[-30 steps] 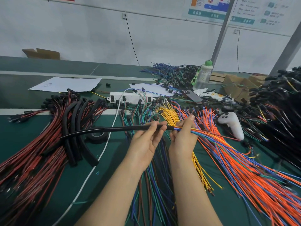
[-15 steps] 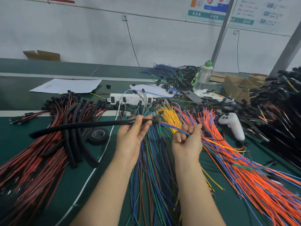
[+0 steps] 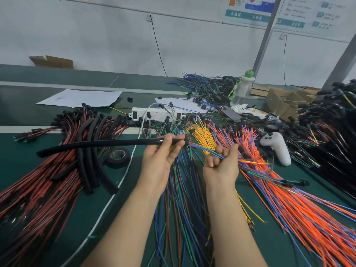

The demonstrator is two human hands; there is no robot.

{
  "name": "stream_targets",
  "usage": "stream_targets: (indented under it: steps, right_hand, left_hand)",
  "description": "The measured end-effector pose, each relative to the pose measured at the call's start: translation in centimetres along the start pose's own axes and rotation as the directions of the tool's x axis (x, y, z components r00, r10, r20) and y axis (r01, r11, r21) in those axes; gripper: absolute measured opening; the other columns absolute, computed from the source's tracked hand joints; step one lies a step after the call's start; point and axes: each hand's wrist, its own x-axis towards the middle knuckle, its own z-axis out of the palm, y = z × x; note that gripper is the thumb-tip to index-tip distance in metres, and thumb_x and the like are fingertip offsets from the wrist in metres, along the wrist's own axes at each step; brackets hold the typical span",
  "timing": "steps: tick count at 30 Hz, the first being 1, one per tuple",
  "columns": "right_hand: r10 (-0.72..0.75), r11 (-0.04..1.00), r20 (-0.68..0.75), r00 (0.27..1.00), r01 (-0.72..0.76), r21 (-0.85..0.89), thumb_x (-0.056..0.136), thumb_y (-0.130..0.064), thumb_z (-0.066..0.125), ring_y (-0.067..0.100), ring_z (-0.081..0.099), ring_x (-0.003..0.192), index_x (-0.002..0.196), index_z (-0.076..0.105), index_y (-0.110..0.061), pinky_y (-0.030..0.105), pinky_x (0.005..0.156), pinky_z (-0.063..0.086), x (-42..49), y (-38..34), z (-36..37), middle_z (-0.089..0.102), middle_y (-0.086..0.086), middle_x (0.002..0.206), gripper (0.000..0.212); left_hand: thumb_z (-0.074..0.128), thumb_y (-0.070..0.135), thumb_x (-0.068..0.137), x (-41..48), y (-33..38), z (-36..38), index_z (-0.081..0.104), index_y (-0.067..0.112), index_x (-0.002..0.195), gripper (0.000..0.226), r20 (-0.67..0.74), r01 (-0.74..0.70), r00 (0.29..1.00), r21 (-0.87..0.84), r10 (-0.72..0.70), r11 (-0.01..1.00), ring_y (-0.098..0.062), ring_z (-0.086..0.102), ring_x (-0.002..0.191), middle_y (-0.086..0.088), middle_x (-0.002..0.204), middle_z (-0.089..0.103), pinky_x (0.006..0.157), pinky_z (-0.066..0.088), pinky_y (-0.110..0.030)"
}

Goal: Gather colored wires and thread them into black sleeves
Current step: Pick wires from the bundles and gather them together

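My left hand (image 3: pixel 163 158) pinches the right end of a long black sleeve (image 3: pixel 96 146) that reaches out to the left above the table. A small bundle of colored wires (image 3: pixel 200 148) comes out of that end and runs right into my right hand (image 3: pixel 221 164), which grips it in a fist. The bundle's loose ends fan out to the right over the orange and blue wire pile (image 3: pixel 289 199). Piles of yellow wires (image 3: pixel 204 135) and blue-green wires (image 3: pixel 183 209) lie under my hands. Spare black sleeves (image 3: pixel 92 166) rest on the red wires (image 3: pixel 38 189).
A roll of black tape (image 3: pixel 117 157) lies left of my left hand. Behind are a white power strip (image 3: pixel 154 114), a phone (image 3: pixel 228 111), a water bottle (image 3: pixel 242 89) and paper sheets (image 3: pixel 81 98). A white controller (image 3: pixel 277 149) sits right, beside black connector heaps (image 3: pixel 331 128).
The sleeve has slid left along the bundle as my hands moved apart. My right hand went from pinching the wires at the sleeve mouth to gripping them in a fist further right.
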Motion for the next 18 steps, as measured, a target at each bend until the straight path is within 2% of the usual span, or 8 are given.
stream_targets:
  steps: [4, 5, 8, 12, 14, 18]
  right_hand:
    - [-0.045, 0.983, -0.042, 0.998, 0.036, -0.181, 0.101, -0.039, 0.041, 0.006, 0.028, 0.026, 0.063, 0.035, -0.015, 0.014, 0.029, 0.019, -0.4, 1.8, 0.5, 0.045, 0.002, 0.047, 0.045]
    - [-0.03, 0.98, -0.034, 0.999, 0.022, -0.2, 0.101, -0.039, 0.042, 0.006, 0.03, 0.028, 0.063, 0.036, -0.015, 0.014, 0.029, 0.02, -0.5, 2.1, 0.5, 0.047, 0.004, 0.05, 0.045]
    - [0.042, 0.99, 0.053, 0.998, -0.034, -0.14, 0.098, -0.037, 0.048, 0.005, 0.028, 0.032, 0.068, 0.045, -0.016, 0.014, 0.032, 0.019, -0.5, 1.9, 0.4, 0.049, 0.001, 0.064, 0.037]
    - [0.092, 0.993, 0.102, 0.991, -0.099, 0.069, 0.093, -0.039, 0.055, 0.005, 0.025, 0.033, 0.067, 0.045, -0.02, 0.014, 0.032, 0.019, -0.2, 0.5, 0.3, 0.052, -0.005, 0.058, 0.034]
    - [0.081, 0.995, 0.068, 0.994, -0.084, 0.052, 0.094, -0.04, 0.054, 0.005, 0.024, 0.032, 0.066, 0.04, -0.02, 0.014, 0.031, 0.019, -0.2, 0.4, 0.2, 0.051, -0.005, 0.058, 0.037]
    - [-0.027, 0.995, -0.059, 0.998, 0.021, -0.101, 0.097, -0.043, 0.048, 0.005, 0.026, 0.03, 0.065, 0.036, -0.018, 0.015, 0.031, 0.019, -0.2, 0.9, 0.1, 0.048, -0.002, 0.063, 0.042]
  left_hand:
    - [0.044, 0.01, 0.097, -1.1, -1.7, 1.2, 0.065, 0.003, 0.085, 0.025, 0.148, 0.025, 0.988, 0.148, -0.047, 0.989, -0.006, 0.067, 0.068, -0.006, 0.085, 0.074, 0.063, 0.052, -0.013]
    - [0.043, 0.009, 0.098, -1.2, -1.9, 1.3, 0.066, 0.002, 0.084, 0.027, 0.157, 0.021, 0.987, 0.156, -0.046, 0.987, -0.005, 0.067, 0.068, -0.005, 0.082, 0.074, 0.063, 0.051, -0.013]
    - [0.043, 0.008, 0.098, -0.7, -1.2, 1.0, 0.063, 0.0, 0.083, 0.026, 0.058, 0.023, 0.998, 0.056, -0.026, 0.998, -0.006, 0.067, 0.067, -0.004, 0.08, 0.073, 0.062, 0.052, -0.012]
    - [0.045, 0.008, 0.097, 0.2, 0.5, -0.3, 0.061, 0.002, 0.082, 0.023, -0.048, 0.002, 0.999, -0.108, -0.007, 0.994, -0.006, 0.068, 0.068, -0.007, 0.08, 0.072, 0.062, 0.053, -0.012]
    - [0.046, 0.009, 0.097, 0.2, 0.7, -0.4, 0.06, 0.002, 0.084, 0.021, -0.045, 0.001, 0.999, -0.107, -0.006, 0.994, -0.006, 0.068, 0.067, -0.006, 0.078, 0.073, 0.062, 0.052, -0.011]
    - [0.045, 0.01, 0.097, -0.4, -0.3, 0.2, 0.061, -0.001, 0.087, 0.022, 0.03, 0.065, 0.997, 0.026, -0.066, 0.998, -0.005, 0.067, 0.065, -0.006, 0.08, 0.074, 0.059, 0.052, -0.011]
